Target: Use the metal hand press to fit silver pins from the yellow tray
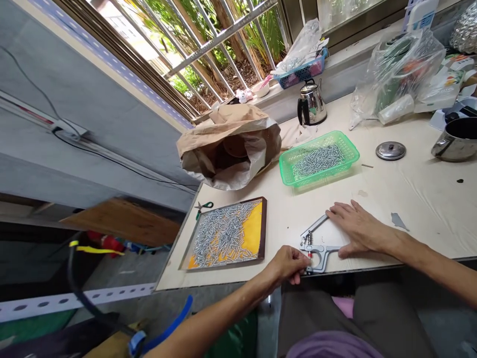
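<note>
Right at the near edge of the table (pixel 428 166), the grey press (pixel 327 250) is laid down, flanked by two hands! Its lower end is met by the left hand (pixel 290 264), thumb and fingertips brought together there; whether some small piece is pinched between them cannot be told. Over at the far end, the lever (pixel 315 226) is touched at its tip by the fingers of the right hand (pixel 354 229), while the thumb is set by the end of the lower arm: a wide span, fingers and thumb held well apart. Between lever and frame a spring (pixel 309 239) is seen, with a red part (pixel 309 254) below it.

To the left, the tray (pixel 264 228) is heaped with metal pins (pixel 219 238), its yellow bottom left bare at one side. Scissors (pixel 206 205) are parked just beside its far corner. Beyond the press, more small metal pieces (pixel 320 158) are held in the green basket (pixel 285 176), with a paper bag (pixel 219 130) stood near it, its mouth gaping.
</note>
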`<state>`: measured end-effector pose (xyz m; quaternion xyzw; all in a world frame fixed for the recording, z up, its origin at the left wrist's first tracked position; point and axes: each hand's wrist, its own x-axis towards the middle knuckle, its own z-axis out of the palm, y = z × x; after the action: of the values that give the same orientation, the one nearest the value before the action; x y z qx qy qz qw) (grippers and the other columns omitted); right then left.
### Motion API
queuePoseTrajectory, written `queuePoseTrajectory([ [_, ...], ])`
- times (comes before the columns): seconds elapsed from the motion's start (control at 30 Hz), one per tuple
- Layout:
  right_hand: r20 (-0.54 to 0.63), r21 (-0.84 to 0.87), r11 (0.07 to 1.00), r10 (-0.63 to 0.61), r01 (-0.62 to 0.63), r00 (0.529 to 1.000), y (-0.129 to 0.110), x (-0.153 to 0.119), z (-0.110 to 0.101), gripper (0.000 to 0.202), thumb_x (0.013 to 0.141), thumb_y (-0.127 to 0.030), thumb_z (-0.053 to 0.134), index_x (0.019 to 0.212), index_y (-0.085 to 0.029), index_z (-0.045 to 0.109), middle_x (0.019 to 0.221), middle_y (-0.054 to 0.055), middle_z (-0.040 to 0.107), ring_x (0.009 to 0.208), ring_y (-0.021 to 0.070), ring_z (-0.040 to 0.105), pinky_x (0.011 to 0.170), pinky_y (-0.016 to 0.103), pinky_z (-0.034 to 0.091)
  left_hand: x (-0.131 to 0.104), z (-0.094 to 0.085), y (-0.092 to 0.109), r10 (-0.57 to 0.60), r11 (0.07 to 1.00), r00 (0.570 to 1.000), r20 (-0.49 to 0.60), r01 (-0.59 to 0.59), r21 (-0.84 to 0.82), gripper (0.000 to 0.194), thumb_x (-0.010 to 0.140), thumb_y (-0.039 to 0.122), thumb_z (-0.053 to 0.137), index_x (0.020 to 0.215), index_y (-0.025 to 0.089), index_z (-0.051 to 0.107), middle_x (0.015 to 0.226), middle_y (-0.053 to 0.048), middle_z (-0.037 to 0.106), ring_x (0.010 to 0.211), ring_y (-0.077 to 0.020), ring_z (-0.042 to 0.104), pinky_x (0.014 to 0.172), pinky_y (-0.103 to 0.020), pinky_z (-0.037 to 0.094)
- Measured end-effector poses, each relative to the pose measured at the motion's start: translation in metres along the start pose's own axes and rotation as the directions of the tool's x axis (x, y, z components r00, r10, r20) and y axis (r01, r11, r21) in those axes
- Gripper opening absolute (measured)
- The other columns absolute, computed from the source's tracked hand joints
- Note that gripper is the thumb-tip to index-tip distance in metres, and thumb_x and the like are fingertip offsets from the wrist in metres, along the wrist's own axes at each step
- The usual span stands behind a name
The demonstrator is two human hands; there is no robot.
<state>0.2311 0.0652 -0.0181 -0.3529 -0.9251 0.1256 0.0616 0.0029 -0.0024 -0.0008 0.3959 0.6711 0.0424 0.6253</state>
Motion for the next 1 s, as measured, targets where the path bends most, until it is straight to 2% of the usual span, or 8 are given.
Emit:
queuePoseTrajectory([
  [0.27,0.014,-0.065,0.998,0.028,-0.027,1.0,-0.014,0.0,-0.014,0.059,0.058,-0.045,0.08,0.103,-0.012,0.059,0.1,0.013,0.06,0.091,0.0284,0.052,0.083,0.044,0.041,0.001,0.001,-0.005,0.012,1.0,1.0,0.008,-0.012,0.005,0.039,0.064,0.05,0.069,0.057,0.015,0.052,0.046,0.007,0.047,0.034,-0.0063,0.044,0.038,-0.019,0.034],
  [0.37,0.011,-0.041,0.998,0.042,-0.042,0.999,-0.017,-0.004,-0.015,0.045,0.063,-0.037,0.079,0.097,-0.014,0.061,0.096,0.011,0.06,0.089,0.0257,0.052,0.076,0.038,0.043,-0.004,0.002,-0.008,0.095,0.979,0.991,-0.091,-0.077,0.188,0.035,0.074,0.046,0.061,0.061,0.014,0.056,0.052,0.004,0.051,0.041,-0.0093,0.05,0.044,-0.021,0.039],
  [0.43,0.007,-0.036,0.998,0.056,-0.055,0.998,-0.02,-0.006,-0.014,0.041,0.065,-0.034,0.079,0.096,-0.014,0.06,0.096,0.011,0.06,0.089,0.0254,0.052,0.074,0.037,0.044,-0.006,0.005,-0.006,0.329,0.88,0.916,-0.23,-0.208,0.428,0.027,0.08,0.039,0.057,0.07,0.014,0.062,0.064,-0.001,0.059,0.056,-0.0138,0.057,0.055,-0.025,0.044],
  [0.5,0.015,-0.033,0.997,0.065,-0.064,0.998,-0.022,-0.007,-0.014,0.041,0.066,-0.032,0.078,0.098,-0.013,0.06,0.098,0.011,0.06,0.09,0.0257,0.051,0.073,0.037,0.044,-0.003,0.011,-0.001,0.611,0.678,0.755,-0.237,-0.345,0.649,0.021,0.081,0.034,0.06,0.091,0.017,0.065,0.085,-0.005,0.064,0.078,-0.0195,0.061,0.07,-0.03,0.048],
  [0.57,0.03,-0.024,0.997,0.077,-0.076,0.997,-0.023,-0.008,-0.014,0.043,0.067,-0.03,0.078,0.102,-0.012,0.059,0.1,0.012,0.059,0.09,0.0256,0.051,0.075,0.037,0.045,0.008,0.019,0.008,0.782,0.457,0.615,-0.097,-0.462,0.76,0.041,0.078,0.034,0.066,0.115,0.019,0.056,0.11,-0.009,0.061,0.1,-0.0246,0.057,0.085,-0.037,0.048],
  [0.67,0.036,0.014,0.996,0.088,-0.088,0.995,-0.021,-0.012,-0.015,0.051,0.065,-0.026,0.079,0.108,-0.01,0.057,0.101,0.011,0.059,0.091,0.0246,0.051,0.08,0.037,0.045,0.028,0.026,0.022,0.845,0.239,0.519,0.128,-0.58,0.778,0.074,0.074,0.035,0.071,0.136,0.017,0.034,0.128,-0.015,0.051,0.113,-0.0279,0.05,0.095,-0.044,0.044],
  [0.83,0.014,0.017,0.994,0.106,-0.107,0.994,-0.015,-0.023,-0.016,0.064,0.059,-0.028,0.083,0.113,-0.01,0.053,0.104,0.013,0.058,0.093,0.0263,0.051,0.08,0.038,0.047,0.037,0.025,0.039,0.786,0.14,0.562,0.257,-0.567,0.812,0.082,0.073,0.039,0.073,0.137,0.013,0.027,0.12,-0.016,0.053,0.104,-0.0293,0.051,0.089,-0.046,0.046],
  [1.0,0.009,-0.031,0.993,0.115,-0.115,0.993,-0.016,-0.025,-0.014,0.04,0.064,-0.024,0.08,0.097,-0.014,0.059,0.093,0.01,0.059,0.088,0.0255,0.053,0.075,0.037,0.048,0.029,0.025,0.045,0.747,0.1,0.601,0.285,-0.525,0.845,0.049,0.079,0.036,0.068,0.117,0.014,0.047,0.106,-0.011,0.056,0.098,-0.0267,0.051,0.083,-0.041,0.047],
])
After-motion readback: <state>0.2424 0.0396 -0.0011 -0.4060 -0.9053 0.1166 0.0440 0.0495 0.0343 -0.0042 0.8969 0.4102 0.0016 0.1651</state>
